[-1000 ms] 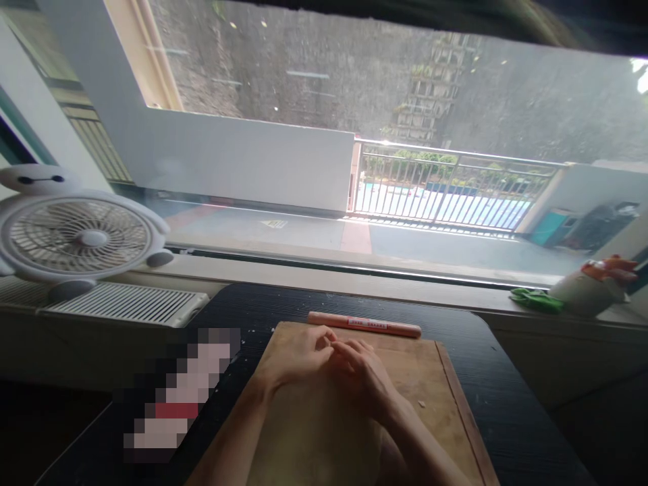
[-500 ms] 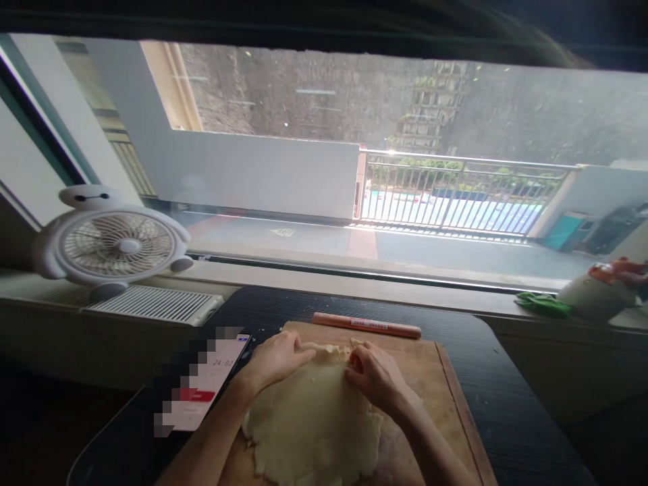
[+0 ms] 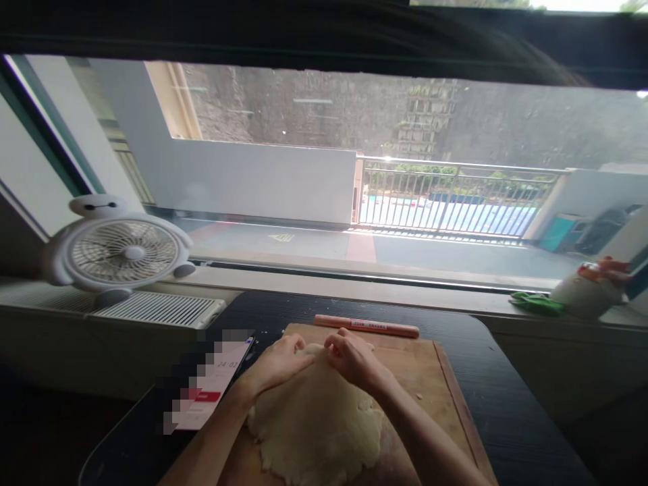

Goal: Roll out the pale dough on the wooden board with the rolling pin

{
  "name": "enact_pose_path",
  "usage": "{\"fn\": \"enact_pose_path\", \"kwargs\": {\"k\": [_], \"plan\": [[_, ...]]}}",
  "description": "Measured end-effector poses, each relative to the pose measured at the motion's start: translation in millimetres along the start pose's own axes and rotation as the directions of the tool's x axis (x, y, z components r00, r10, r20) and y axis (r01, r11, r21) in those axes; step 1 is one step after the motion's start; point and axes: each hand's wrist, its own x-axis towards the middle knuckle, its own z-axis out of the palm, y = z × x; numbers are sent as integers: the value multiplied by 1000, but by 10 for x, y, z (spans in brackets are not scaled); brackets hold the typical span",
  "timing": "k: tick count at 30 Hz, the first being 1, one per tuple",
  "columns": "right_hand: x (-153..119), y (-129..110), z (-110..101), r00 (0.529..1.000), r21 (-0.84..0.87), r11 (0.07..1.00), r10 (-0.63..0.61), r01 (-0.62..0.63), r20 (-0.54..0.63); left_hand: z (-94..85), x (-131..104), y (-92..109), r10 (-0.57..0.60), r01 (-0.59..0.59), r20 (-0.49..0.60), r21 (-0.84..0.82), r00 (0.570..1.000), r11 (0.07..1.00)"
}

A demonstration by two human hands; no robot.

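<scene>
A flat sheet of pale dough (image 3: 318, 425) with ragged edges lies on a wooden board (image 3: 425, 398). Both hands are at its far edge, close together. My left hand (image 3: 283, 361) has its fingers curled on the dough's far left edge, gripping it. Just to the right, my right hand (image 3: 352, 354) pinches the same edge between bent fingers. A short roll of dough shows between the two hands. The fingertips are partly hidden.
A wooden rolling pin (image 3: 367, 326) lies across the board's far end. The phone (image 3: 217, 385) rests left of the board on the black table (image 3: 506, 398). Beyond are a white fan (image 3: 132, 253), a green cloth (image 3: 536, 304) and a window ledge (image 3: 420, 289).
My right hand has moved left, closer to my left hand. The far edge of the dough, ragged before, looks smoother and folded over between the hands. The view has shifted slightly.
</scene>
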Motion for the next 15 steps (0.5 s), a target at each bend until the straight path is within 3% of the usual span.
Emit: {"fn": "enact_pose_path", "kwargs": {"k": [4,7,10,15], "plan": [[55,153,-153,999,-30,999,38,-39,-14,-54,-54,-93,-89,90,21,-42,996,995],[23,331,-329,994,-67,992,106,-107,-22,-49,-99,-110,-115,144,161,-184,980,972],[-39,387,-411,991,-66,991,118,-114,61,-31,-165,-32,-12,127,280,-395,960,910],[-54,267,-413,973,-3,999,37,-37,228,-257,-359,181,152,35,251,-611,956,791]]}}
